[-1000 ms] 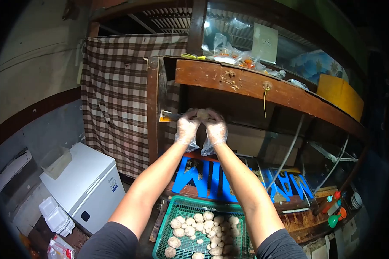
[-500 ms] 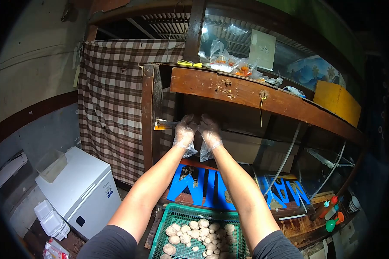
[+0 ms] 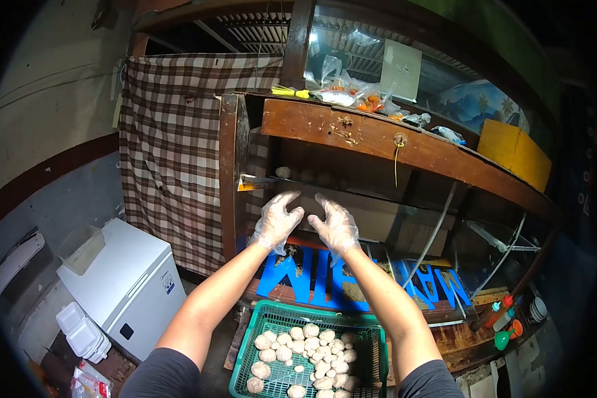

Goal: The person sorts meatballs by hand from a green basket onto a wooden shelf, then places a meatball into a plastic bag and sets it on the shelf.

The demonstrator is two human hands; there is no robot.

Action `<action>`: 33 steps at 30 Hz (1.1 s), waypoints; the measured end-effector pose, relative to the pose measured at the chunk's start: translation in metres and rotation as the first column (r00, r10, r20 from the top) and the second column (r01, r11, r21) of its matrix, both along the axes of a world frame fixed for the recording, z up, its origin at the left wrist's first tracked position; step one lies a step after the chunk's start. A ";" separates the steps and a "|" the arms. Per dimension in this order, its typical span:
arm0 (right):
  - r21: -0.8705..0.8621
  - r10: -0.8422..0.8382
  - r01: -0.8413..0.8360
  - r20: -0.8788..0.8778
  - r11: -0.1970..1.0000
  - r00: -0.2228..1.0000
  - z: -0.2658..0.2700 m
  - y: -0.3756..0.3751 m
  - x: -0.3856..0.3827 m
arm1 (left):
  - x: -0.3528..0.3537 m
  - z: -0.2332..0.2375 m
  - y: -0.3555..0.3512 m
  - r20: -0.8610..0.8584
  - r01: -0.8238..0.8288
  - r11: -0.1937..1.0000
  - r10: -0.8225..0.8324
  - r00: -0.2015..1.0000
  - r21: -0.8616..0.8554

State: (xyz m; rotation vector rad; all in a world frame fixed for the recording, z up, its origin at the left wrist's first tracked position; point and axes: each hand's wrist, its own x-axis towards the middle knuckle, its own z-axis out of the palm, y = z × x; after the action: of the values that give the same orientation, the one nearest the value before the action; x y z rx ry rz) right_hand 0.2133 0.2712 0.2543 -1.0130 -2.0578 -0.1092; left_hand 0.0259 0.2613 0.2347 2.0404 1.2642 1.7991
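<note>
My left hand (image 3: 276, 220), in a clear plastic glove, is open with fingers and thumb apart, holding nothing. Opposite it, my right hand (image 3: 334, 225) wears the same kind of glove and is also open, with a gap between the two. Above my left hand, a pale round lump (image 3: 283, 172) rests on a dark shelf under the wooden counter; dimmer round shapes to its right are hard to make out. Below my forearms stands a green plastic basket (image 3: 244, 351) that holds many similar pale, uneven balls (image 3: 325, 355) of differing sizes.
A wooden counter beam (image 3: 338, 126) crosses above my hands, with plastic bags (image 3: 371, 99) on top. To the left are a checked curtain (image 3: 172, 159) and a white chest freezer (image 3: 123, 285). Blue lettering (image 3: 312, 278) lies behind the basket, and bottles (image 3: 506, 312) stand at right.
Both hands have come back and down from the shelf, moved apart and opened. A pale round lump now shows on the shelf where they were.
</note>
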 end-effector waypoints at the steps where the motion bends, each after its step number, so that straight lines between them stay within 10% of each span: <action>1: 0.049 -0.029 0.026 0.059 0.998 0.998 -0.003 -0.007 0.004 | -0.001 0.000 -0.010 -0.072 -0.032 0.997 0.037 0.997 0.073; 12: 0.018 -0.067 0.065 0.357 0.998 0.932 -0.033 -0.106 0.058 | -0.004 -0.023 -0.110 -0.415 -0.003 0.998 -0.025 0.910 -0.067; 33: -0.285 -0.089 0.144 0.199 0.948 0.976 -0.096 -0.220 0.082 | 0.003 -0.083 -0.210 -0.445 0.041 0.941 -0.198 0.873 -0.337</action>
State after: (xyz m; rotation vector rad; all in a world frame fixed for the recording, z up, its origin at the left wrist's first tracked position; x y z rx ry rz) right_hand 0.2957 0.0510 0.1583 -1.3554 -2.2258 0.0519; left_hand 0.0288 0.0511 0.1515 2.3732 1.3862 0.9799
